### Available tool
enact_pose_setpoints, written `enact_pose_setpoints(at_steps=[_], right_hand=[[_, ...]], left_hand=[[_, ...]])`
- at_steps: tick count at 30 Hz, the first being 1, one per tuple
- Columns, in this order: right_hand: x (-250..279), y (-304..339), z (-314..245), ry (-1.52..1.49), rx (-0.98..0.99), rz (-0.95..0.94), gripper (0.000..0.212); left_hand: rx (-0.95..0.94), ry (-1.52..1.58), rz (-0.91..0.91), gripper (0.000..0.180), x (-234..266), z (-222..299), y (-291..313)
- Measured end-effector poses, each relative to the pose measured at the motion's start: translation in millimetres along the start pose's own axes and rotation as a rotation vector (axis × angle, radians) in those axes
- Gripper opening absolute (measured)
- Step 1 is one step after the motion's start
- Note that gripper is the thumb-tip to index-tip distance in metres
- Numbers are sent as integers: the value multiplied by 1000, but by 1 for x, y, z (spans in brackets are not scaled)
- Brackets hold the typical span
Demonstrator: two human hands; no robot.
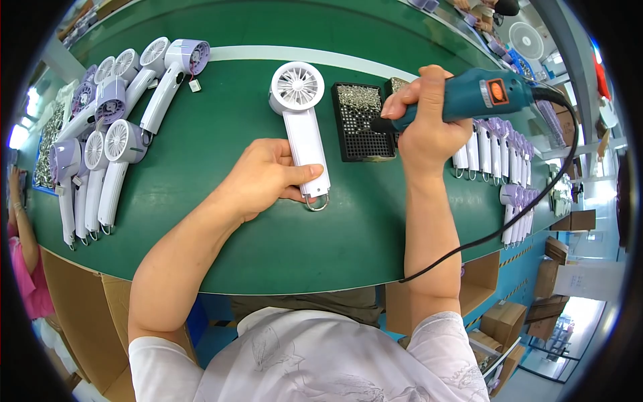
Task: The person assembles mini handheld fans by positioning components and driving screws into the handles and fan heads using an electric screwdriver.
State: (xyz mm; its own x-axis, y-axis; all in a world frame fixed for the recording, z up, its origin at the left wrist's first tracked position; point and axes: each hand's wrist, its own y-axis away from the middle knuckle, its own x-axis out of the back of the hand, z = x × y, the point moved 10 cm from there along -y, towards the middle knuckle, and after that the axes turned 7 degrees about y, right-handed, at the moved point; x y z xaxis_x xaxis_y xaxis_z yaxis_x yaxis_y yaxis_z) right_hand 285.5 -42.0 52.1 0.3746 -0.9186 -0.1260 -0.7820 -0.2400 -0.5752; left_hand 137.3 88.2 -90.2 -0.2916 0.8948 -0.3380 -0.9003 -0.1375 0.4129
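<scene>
My left hand grips the lower handle of a white handheld fan, which lies on the green table with its round grille at the far end and a wire loop at the near end. My right hand is wrapped round a teal electric screwdriver with an orange switch and a black cord. The tool's dark nose points left, over the right side of a black screw tray. Small silver screws fill the tray's far part, and its near part shows bare holes. The tip's exact contact with the tray cannot be made out.
Several white and purple fans lie in a group at the left. More fans stand in rows at the right. The black cord loops over the table's right side. Cardboard boxes sit below, and another person's arm shows at far left.
</scene>
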Motion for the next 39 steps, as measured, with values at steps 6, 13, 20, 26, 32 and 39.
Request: enact_pose_setpoints(at_steps=[6,13,20,26,32,39], right_hand=[[7,10,-32,-227,-8,12,20],[-30,52,-60,-413,4,-386,51],[-41,63,-57,-345,60,-483,48],[-45,65,-57,-347,86,-515,48],[-50,68,-58,-333,98,-554,48],[-49,76,-54,-396,-54,-495,33]], left_hand=[[18,9,7,32,1,0,0],[44,41,27,31,2,-3,-2],[35,50,12,31,1,-4,-2],[41,56,13,31,1,-2,0],[36,55,6,31,0,0,0],[30,56,4,31,0,-3,0]])
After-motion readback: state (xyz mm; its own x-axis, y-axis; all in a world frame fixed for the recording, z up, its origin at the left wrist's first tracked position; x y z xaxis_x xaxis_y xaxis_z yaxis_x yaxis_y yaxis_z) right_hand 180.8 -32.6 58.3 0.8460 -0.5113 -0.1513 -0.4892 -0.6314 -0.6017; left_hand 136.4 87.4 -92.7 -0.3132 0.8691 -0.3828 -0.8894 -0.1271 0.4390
